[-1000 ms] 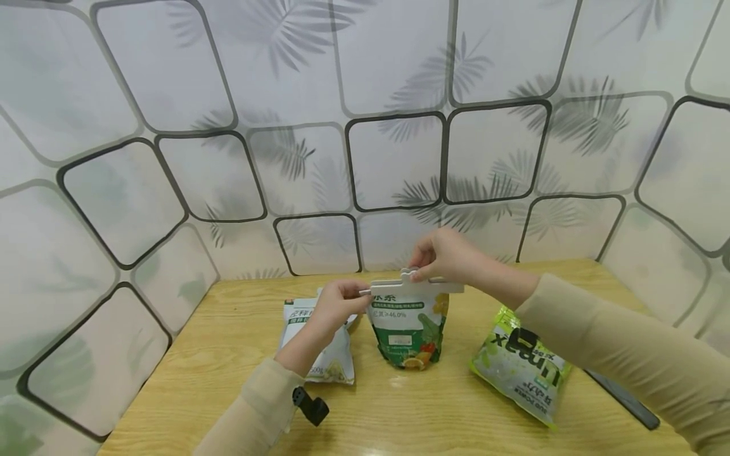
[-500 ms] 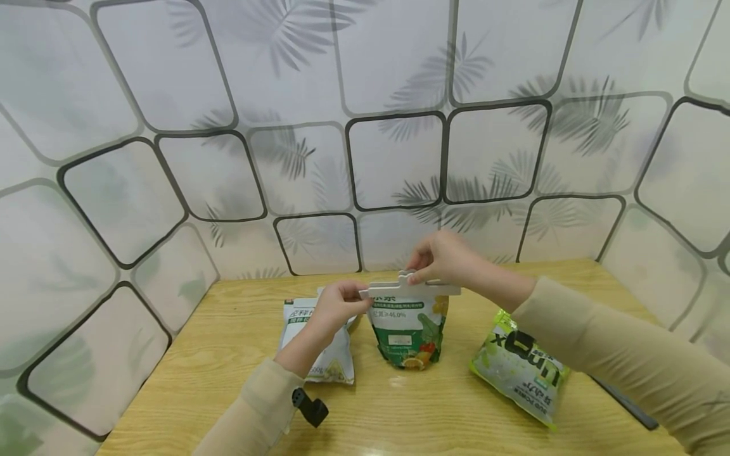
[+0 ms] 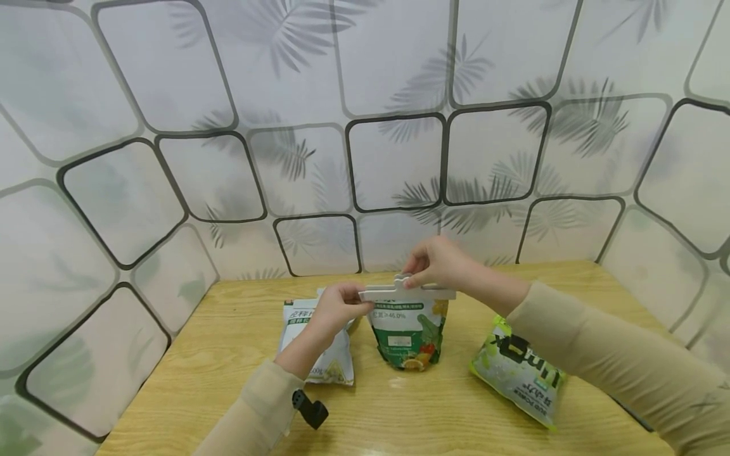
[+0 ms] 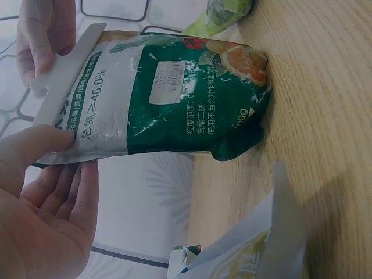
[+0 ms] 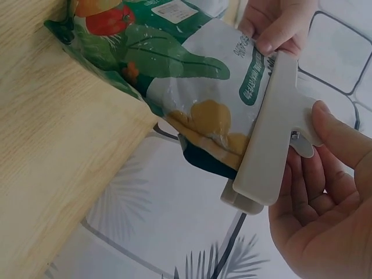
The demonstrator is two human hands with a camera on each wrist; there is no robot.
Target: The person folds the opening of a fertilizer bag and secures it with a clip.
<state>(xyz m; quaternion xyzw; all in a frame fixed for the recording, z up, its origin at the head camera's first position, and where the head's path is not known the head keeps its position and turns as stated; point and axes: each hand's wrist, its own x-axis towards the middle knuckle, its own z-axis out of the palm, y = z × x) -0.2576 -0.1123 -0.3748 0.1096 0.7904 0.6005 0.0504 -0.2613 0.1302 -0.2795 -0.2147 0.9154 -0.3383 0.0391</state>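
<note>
A green-and-white bag (image 3: 406,345) printed with fruit and vegetables stands upright mid-table. My left hand (image 3: 338,309) pinches its upper left corner between thumb and fingers, as the left wrist view shows. Across the top edge lies a long white bag clip (image 3: 381,295). My right hand (image 3: 441,263) squeezes the clip's handle, thumb on one tab and fingers on the other. In the right wrist view the clip (image 5: 264,154) has its two bars on either side of the bag's top, their ends reaching past the bag's edge.
To the left, behind my left forearm, stands a white pouch (image 3: 333,361). A lime-green bag (image 3: 513,373) lies at the right, partly under my right sleeve. Farther right, a dark flat thing (image 3: 634,415) is mostly hidden by the sleeve. A patterned curtain (image 3: 393,164) rises behind the table.
The clip and my right hand have shifted slightly left and down, so the clip covers more of the bag's printed top. My left hand stays at the corner.
</note>
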